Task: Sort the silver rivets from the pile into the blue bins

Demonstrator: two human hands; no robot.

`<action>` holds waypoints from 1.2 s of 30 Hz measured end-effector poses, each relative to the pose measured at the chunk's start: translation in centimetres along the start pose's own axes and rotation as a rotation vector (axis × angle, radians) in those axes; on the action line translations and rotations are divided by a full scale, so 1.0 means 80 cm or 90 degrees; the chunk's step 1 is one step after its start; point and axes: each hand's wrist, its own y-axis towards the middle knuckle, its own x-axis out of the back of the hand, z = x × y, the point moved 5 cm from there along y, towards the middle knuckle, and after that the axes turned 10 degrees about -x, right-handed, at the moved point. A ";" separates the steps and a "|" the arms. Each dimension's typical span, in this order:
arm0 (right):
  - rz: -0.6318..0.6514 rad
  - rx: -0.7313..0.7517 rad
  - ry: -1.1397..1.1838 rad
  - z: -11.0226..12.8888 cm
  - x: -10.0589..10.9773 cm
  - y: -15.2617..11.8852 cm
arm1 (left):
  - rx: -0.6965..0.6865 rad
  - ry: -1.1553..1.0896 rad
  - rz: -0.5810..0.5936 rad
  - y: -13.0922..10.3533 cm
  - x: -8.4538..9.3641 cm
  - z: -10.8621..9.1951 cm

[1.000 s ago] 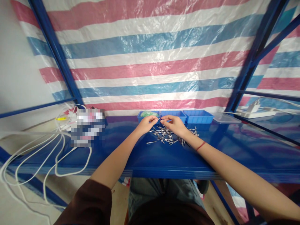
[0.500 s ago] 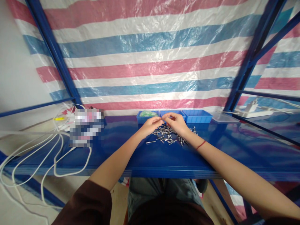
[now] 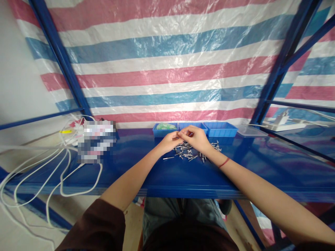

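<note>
Head-worn view, forward and downward

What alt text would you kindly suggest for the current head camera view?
A person's left hand and right hand meet over scattered small metal pieces on a blue table. Three blue bins stand behind, before a striped sheet.

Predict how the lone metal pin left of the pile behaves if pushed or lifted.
The pin is probably stiff: it looks straight and metallic. Pushed, it may slide or roll, as the table looks smooth and shiny. It's likely light, being so thin.
</note>
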 end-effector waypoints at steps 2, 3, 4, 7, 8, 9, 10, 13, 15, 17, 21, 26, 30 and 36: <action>0.005 0.041 -0.011 0.008 0.002 -0.002 | -0.010 0.005 -0.008 0.002 0.002 0.001; 0.009 0.060 -0.012 0.011 0.003 -0.003 | -0.016 0.006 -0.014 0.003 0.003 0.001; 0.013 0.073 -0.012 0.014 0.004 -0.004 | -0.023 0.007 -0.020 0.004 0.005 0.001; 0.015 0.078 -0.009 0.014 0.006 -0.004 | -0.042 0.012 -0.043 0.006 0.010 -0.001; 0.012 0.068 -0.005 0.012 0.007 -0.003 | -0.048 0.017 -0.052 0.006 0.012 -0.003; 0.008 0.054 0.002 0.009 0.009 -0.001 | -0.054 0.024 -0.061 0.006 0.013 -0.005; 0.005 0.037 0.013 0.005 0.010 0.001 | -0.059 0.030 -0.070 0.006 0.015 -0.008; 0.013 -0.014 0.043 -0.008 0.011 0.005 | -0.067 0.038 -0.088 0.005 0.019 -0.014; 0.032 -0.031 0.049 -0.015 0.009 0.007 | -0.072 0.040 -0.103 0.004 0.021 -0.017; 0.055 -0.034 0.045 -0.018 0.005 0.006 | -0.079 0.048 -0.118 0.004 0.023 -0.019; 0.112 -0.072 0.075 -0.026 -0.003 0.010 | -0.081 0.071 -0.126 0.006 0.024 -0.018; -0.107 -0.178 0.012 -0.067 0.035 0.032 | -0.055 0.168 -0.126 0.006 0.027 -0.009; -0.154 -0.129 -0.231 -0.098 0.057 0.048 | -0.096 0.358 -0.007 0.001 0.019 -0.013; -0.095 -0.077 -0.282 -0.092 0.062 0.042 | 0.045 0.505 0.142 -0.015 0.007 0.008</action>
